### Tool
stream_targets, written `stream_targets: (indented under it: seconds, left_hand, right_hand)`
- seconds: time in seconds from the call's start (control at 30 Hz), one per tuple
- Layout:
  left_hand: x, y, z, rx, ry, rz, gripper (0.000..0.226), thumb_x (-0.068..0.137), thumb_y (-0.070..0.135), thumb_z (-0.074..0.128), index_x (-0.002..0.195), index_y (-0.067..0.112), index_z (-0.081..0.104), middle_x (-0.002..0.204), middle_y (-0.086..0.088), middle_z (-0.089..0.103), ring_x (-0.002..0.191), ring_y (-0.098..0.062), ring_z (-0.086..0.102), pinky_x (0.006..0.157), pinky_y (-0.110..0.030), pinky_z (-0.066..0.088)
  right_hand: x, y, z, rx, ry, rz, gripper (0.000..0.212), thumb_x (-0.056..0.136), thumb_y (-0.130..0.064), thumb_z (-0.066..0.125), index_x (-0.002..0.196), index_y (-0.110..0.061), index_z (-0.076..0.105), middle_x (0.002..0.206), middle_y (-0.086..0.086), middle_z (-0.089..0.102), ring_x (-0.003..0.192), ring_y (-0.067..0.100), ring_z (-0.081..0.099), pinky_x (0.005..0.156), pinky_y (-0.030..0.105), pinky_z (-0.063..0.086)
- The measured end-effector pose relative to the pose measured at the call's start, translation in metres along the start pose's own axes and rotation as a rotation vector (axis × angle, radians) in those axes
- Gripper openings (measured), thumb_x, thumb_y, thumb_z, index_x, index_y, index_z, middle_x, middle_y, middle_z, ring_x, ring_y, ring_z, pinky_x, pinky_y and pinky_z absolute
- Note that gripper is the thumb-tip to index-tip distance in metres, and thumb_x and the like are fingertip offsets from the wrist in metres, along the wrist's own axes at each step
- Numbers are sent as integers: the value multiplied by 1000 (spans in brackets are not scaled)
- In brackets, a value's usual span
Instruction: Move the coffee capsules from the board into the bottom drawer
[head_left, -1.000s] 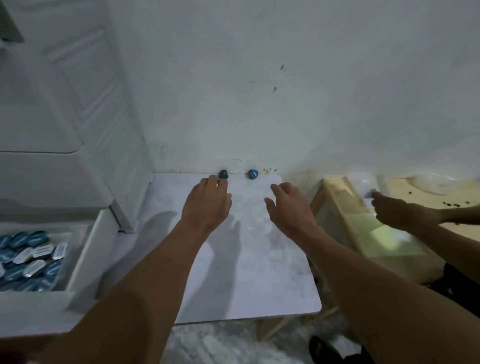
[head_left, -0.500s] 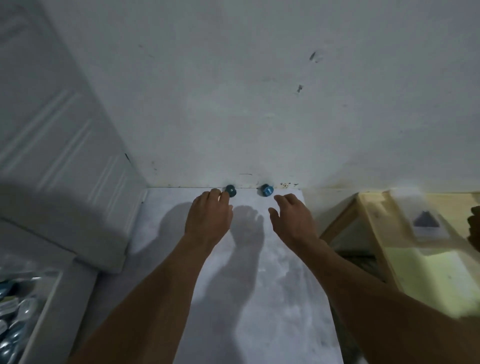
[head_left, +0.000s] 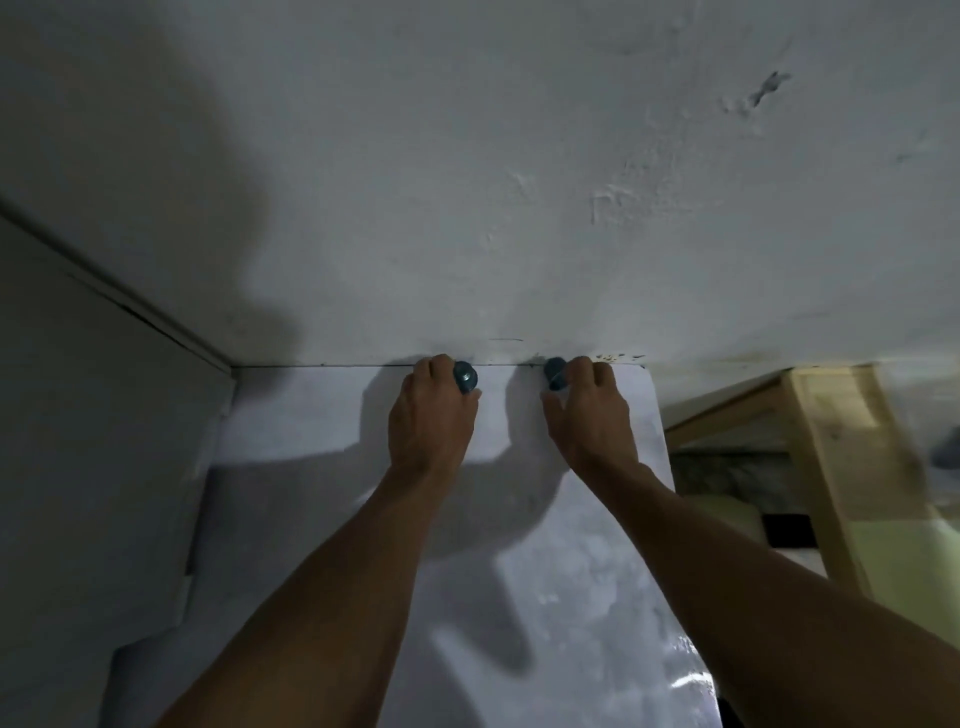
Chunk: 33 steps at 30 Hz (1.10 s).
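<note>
Along the far edge of the white board, just below the centre of the frame, two blue coffee capsules sit where the board meets the rough plastered wall. A white cabinet side fills the left of the frame and touches the board's left edge; the drawer itself is out of view. At the right edge, a pale wooden frame stands beside the board, apart from it, with darker, blurred things beneath that cannot be made out. Shadows of the arms fall across the board and the wall.

Both bare forearms reach up from the bottom of the frame, palms down. The left hand has its fingers curled over the left capsule, thumb below it, pinching it. The right hand closes likewise on the right capsule, fingertips over its top and thumb stretched toward the lower left. Each capsule shows only partly past the fingers, and both appear to rest on the board against the wall.
</note>
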<state>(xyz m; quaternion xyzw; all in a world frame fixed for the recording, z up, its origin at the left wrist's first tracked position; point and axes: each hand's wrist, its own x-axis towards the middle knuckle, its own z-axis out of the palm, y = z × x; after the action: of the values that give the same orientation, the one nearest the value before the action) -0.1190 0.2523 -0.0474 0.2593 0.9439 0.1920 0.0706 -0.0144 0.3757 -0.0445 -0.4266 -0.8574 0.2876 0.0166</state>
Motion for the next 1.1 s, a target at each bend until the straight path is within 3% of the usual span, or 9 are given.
stream_targets:
  seconds: [0.23,0.47,0.57,0.63,0.73,0.97,1.1]
  left_hand:
    - [15,3,20,-55,12,-131,38,85,38,64,107,9,54,109,-11,60,105,-31,57,81,-42,49]
    - [4,5,12,-257,27,-141,23,83,25,61,94,6,53,95,-14,61,91,-34,58,75,-43,50]
    - [-10,5,1,-304,5,-53,26,86,18,60,111,11,55,91,-15,63,87,-34,60,76,-44,52]
    - [-24,5,-7,-309,-8,30,35,90,14,57,124,14,57,98,-16,64,93,-32,60,82,-42,51]
    - [-50,7,-23,-332,5,34,29,90,13,55,118,13,65,105,-15,66,101,-29,59,87,-36,48]
    - [-126,20,-64,-455,141,-64,23,80,15,69,103,14,68,92,-10,65,92,-25,58,76,-26,43]
    - [-173,20,-86,-439,166,-52,40,81,16,68,120,21,60,103,-8,58,92,-20,55,83,-24,41]
  right_hand:
    - [16,1,14,29,105,-29,15,90,-17,56,98,-7,48,97,12,57,78,23,46,69,32,42]
    - [4,-1,10,25,81,-9,14,93,-22,52,100,-11,46,92,3,52,76,20,48,66,28,40]
    - [-12,-1,3,19,62,-25,19,93,-22,54,105,-11,45,96,2,51,78,18,49,67,26,40]
    - [-26,-1,-2,29,79,-55,19,92,-22,55,105,-13,45,101,4,56,79,19,53,68,28,46]
    - [-53,-2,-12,34,102,-108,19,91,-21,57,102,-16,44,103,4,58,79,21,56,69,33,54]
    - [-127,-5,-38,25,132,-282,23,89,-14,57,93,-19,35,97,4,55,74,20,51,62,27,39]
    - [-178,-5,-50,34,141,-367,23,90,-17,56,94,-19,34,97,3,52,74,20,49,63,28,38]
